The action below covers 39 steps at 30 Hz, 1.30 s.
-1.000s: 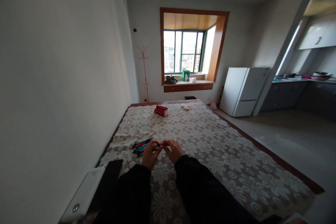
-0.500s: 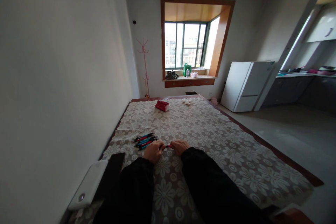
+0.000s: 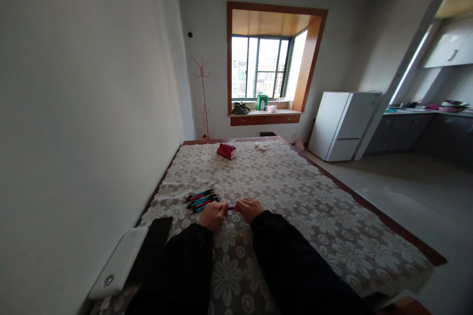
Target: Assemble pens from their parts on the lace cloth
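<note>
Left hand (image 3: 213, 215) and right hand (image 3: 250, 208) pinch opposite ends of a red pen (image 3: 232, 207); capping or uncapping judged underway; pen pile (image 3: 201, 199) just beside; next calls for a straight pull or push.

Soft lacy cloth (image 3: 295, 206) with a bumpy flower pattern. Shiny smooth plastic pens (image 3: 201, 199). Smooth brown wood window frame (image 3: 229, 59). Glossy white fridge (image 3: 343, 125).

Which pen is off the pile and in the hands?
The red pen, gripped between the left hand and right hand. The other pens lie bundled on the tablecloth, just left of the hands, untouched.
</note>
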{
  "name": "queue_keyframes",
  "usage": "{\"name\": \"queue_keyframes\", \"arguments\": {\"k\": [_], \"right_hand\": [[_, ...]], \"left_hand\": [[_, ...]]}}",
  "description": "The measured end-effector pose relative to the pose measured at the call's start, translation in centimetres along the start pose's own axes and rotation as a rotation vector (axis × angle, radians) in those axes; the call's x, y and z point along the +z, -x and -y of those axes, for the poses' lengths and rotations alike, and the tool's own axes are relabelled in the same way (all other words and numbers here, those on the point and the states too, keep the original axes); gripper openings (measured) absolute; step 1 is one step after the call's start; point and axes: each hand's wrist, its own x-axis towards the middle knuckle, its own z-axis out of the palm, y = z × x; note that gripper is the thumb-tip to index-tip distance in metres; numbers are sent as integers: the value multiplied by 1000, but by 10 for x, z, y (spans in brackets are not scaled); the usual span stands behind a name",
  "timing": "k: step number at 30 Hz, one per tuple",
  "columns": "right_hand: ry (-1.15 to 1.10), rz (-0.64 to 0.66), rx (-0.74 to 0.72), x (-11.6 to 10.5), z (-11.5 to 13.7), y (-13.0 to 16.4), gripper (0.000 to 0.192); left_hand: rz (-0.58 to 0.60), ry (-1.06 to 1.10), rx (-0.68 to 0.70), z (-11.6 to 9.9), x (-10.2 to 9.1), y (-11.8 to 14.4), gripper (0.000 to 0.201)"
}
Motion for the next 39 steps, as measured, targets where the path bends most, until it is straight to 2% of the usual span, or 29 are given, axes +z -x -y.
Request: {"name": "queue_keyframes", "arguments": {"k": [3,7,10,13,17,21,28,33,36,39], "right_hand": [[-38,-17,47,0,-2,1,22],[-118,-35,33,2,-4,3,21],[-164,-64,17,5,-5,2,20],[-194,-76,51,5,-6,2,14],[-194,-56,84,4,-6,2,14],[-175,-57,61,2,-4,4,16],[-155,-111,26,3,-2,3,25],[-161,-103,25,3,-4,2,17],[-180,-76,28,4,-6,2,12],[-195,-61,43,5,-7,2,13]], "left_hand": [[-76,90,46,-1,-2,2,31],[-94,72,35,-1,-2,3,25],[-105,18,27,0,-2,3,37],[-130,6,66,0,-1,3,23],[-123,-37,64,0,-1,3,16],[-118,-1,64,0,-1,4,22],[-95,-34,51,-6,-6,5,20],[-108,13,46,-7,-5,5,25],[-115,10,40,-7,-5,5,21],[-125,-7,19,-7,-5,4,32]]}}
